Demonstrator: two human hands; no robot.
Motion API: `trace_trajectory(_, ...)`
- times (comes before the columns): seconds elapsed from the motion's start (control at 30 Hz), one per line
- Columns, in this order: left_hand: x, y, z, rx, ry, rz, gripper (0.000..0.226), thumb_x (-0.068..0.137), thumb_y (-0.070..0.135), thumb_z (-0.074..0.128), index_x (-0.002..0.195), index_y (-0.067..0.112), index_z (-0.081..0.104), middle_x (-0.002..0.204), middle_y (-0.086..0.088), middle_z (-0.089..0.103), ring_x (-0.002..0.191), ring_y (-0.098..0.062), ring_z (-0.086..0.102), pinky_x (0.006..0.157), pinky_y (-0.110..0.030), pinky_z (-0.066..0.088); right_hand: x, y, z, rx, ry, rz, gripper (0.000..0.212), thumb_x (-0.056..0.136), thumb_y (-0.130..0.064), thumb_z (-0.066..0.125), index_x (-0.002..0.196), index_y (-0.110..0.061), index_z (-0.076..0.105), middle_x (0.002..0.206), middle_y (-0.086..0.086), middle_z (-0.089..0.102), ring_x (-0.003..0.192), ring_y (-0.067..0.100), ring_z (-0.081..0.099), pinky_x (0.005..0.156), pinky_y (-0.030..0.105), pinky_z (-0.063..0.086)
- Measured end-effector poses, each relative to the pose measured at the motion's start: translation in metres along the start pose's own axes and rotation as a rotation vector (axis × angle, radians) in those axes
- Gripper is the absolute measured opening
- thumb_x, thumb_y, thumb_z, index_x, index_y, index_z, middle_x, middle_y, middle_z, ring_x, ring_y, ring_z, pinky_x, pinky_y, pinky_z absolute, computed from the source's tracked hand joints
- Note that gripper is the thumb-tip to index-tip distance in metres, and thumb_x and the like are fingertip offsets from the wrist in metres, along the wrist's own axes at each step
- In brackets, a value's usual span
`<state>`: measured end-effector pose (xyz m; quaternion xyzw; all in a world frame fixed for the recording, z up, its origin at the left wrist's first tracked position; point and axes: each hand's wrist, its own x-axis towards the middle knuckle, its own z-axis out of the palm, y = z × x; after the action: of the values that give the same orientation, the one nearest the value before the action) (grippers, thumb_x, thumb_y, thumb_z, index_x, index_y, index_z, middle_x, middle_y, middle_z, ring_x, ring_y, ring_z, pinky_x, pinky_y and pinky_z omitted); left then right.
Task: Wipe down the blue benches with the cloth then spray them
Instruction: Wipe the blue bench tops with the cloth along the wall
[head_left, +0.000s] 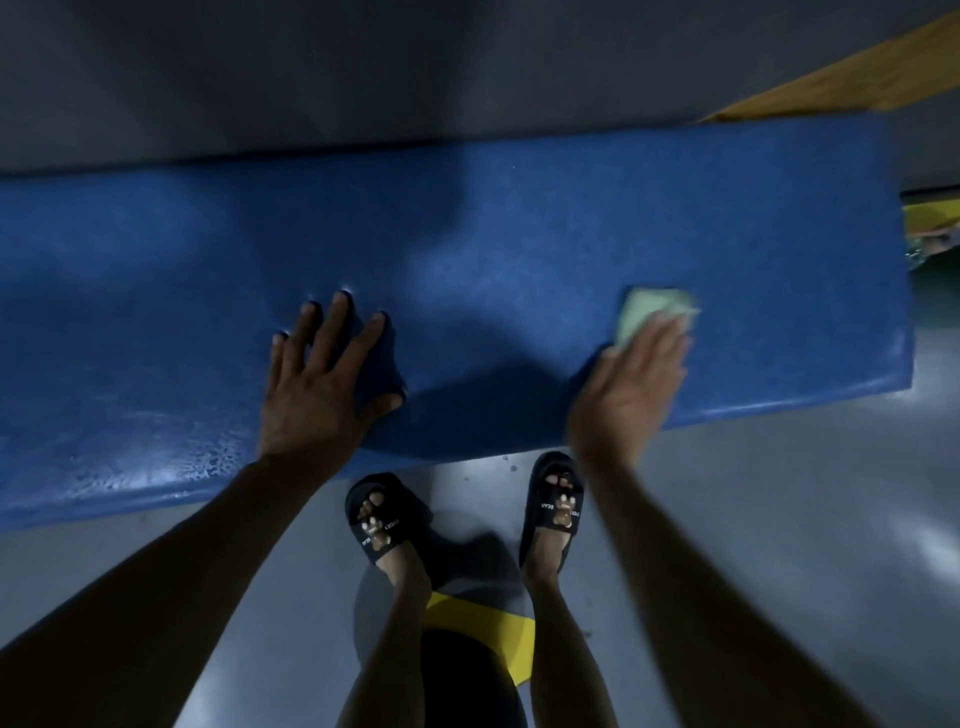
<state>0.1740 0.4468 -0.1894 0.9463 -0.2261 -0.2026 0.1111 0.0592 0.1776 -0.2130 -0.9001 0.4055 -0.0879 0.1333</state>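
A long blue bench (519, 223) runs across the view in front of me. My left hand (322, 379) lies flat on its seat near the front edge, fingers spread, holding nothing. My right hand (631, 387) presses a pale green cloth (649, 312) onto the seat near the bench's right end; the hand is blurred with motion. Wet droplets show on the bench's front left part. No spray bottle is in view.
My feet in black slippers (553, 506) stand on the grey floor (779, 519) right in front of the bench. A yellow floor marking (488, 623) lies under me. A wooden surface (857, 73) sits at the far right behind the bench.
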Motion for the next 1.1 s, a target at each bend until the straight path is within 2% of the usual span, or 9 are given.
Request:
trace_trajectory(0.13, 0.0, -0.001, -0.002, 0.001, 0.001, -0.005, 0.085, 0.086, 0.056, 0.062, 0.156, 0.04, 0.016, 0.168, 0.002, 0.002, 0.153, -0.032, 0.002, 0.121, -0.058, 0.011, -0.106, -0.08, 0.015, 0.135, -0.231, -0.502, 0.052, 0.103, -0.02, 0.046, 0.152, -0.006, 0.037, 0.161, 0.015, 0.028, 0.152, 0.032, 0.02, 0.121, 0.051, 0.024)
trace_trajectory(0.3, -0.001, -0.004, -0.003, 0.002, -0.006, -0.001, 0.085, 0.085, 0.058, 0.061, 0.155, 0.042, 0.016, 0.168, 0.004, 0.002, 0.153, -0.032, 0.002, 0.121, -0.057, 0.012, -0.04, -0.016, 0.0, -0.014, -0.404, -0.999, 0.056, 0.101, -0.015, 0.044, 0.156, -0.013, 0.03, 0.164, 0.009, 0.023, 0.153, 0.025, 0.017, 0.122, 0.046, 0.022)
trace_trajectory(0.43, -0.001, -0.005, -0.003, -0.011, -0.021, -0.004, 0.082, 0.086, 0.066, 0.051, 0.155, 0.043, 0.012, 0.168, 0.005, -0.002, 0.154, -0.029, -0.004, 0.122, -0.055, 0.007, 0.024, 0.046, -0.02, -0.086, -0.224, -0.428, 0.054, 0.104, -0.023, 0.035, 0.153, -0.004, 0.032, 0.161, 0.018, 0.026, 0.15, 0.032, 0.023, 0.123, 0.047, 0.018)
trace_trajectory(0.57, 0.0, -0.005, -0.004, -0.006, -0.04, -0.011, 0.082, 0.088, 0.066, 0.051, 0.155, 0.046, 0.008, 0.167, 0.007, -0.008, 0.153, -0.028, -0.008, 0.123, -0.052, 0.003, -0.013, -0.027, 0.002, 0.008, 0.0, 0.164, 0.056, 0.105, -0.023, 0.029, 0.156, -0.002, 0.022, 0.164, 0.019, 0.018, 0.151, 0.039, 0.018, 0.12, 0.054, 0.021)
trace_trajectory(0.7, 0.001, -0.005, -0.006, 0.004, -0.052, -0.013, 0.082, 0.088, 0.066, 0.051, 0.155, 0.046, 0.008, 0.167, 0.006, -0.007, 0.153, -0.029, -0.007, 0.122, -0.052, 0.003, -0.096, -0.095, 0.017, -0.028, -0.317, -0.413, 0.058, 0.103, -0.016, 0.033, 0.158, -0.007, 0.015, 0.167, 0.013, 0.005, 0.154, 0.031, 0.004, 0.125, 0.047, 0.011)
trace_trajectory(0.77, 0.001, -0.006, -0.007, 0.012, -0.054, 0.0, 0.085, 0.087, 0.063, 0.054, 0.155, 0.044, 0.008, 0.167, 0.005, -0.007, 0.153, -0.03, -0.007, 0.122, -0.053, 0.005, -0.087, -0.073, 0.009, -0.032, -0.442, -0.84, 0.061, 0.101, -0.014, 0.043, 0.158, -0.012, 0.02, 0.167, 0.009, 0.011, 0.154, 0.027, 0.007, 0.124, 0.048, 0.016)
trace_trajectory(0.83, 0.002, -0.006, -0.006, 0.011, -0.061, -0.009, 0.086, 0.085, 0.064, 0.055, 0.155, 0.045, 0.009, 0.167, 0.006, -0.007, 0.153, -0.029, -0.006, 0.121, -0.053, 0.007, -0.046, -0.037, 0.001, -0.13, -0.443, -0.994, 0.063, 0.098, -0.012, 0.045, 0.157, -0.016, 0.022, 0.165, 0.008, 0.017, 0.154, 0.026, 0.014, 0.122, 0.05, 0.02)
trace_trajectory(1.03, 0.003, -0.006, -0.007, 0.001, -0.065, -0.019, 0.085, 0.085, 0.069, 0.053, 0.154, 0.047, 0.009, 0.167, 0.008, -0.009, 0.153, -0.028, -0.007, 0.121, -0.053, 0.007, 0.028, 0.004, -0.021, -0.171, -0.224, -0.02, 0.065, 0.098, -0.027, 0.027, 0.157, -0.002, 0.016, 0.165, 0.019, 0.012, 0.152, 0.038, 0.013, 0.122, 0.053, 0.016)
trace_trajectory(1.1, 0.003, -0.006, -0.007, 0.007, -0.072, -0.023, 0.085, 0.086, 0.069, 0.052, 0.154, 0.046, 0.007, 0.167, 0.008, -0.01, 0.153, -0.028, -0.008, 0.121, -0.053, 0.007, 0.013, -0.037, 0.0, -0.125, -0.149, 0.096, 0.066, 0.097, -0.028, 0.021, 0.155, 0.003, 0.017, 0.163, 0.024, 0.013, 0.151, 0.043, 0.013, 0.123, 0.051, 0.013)
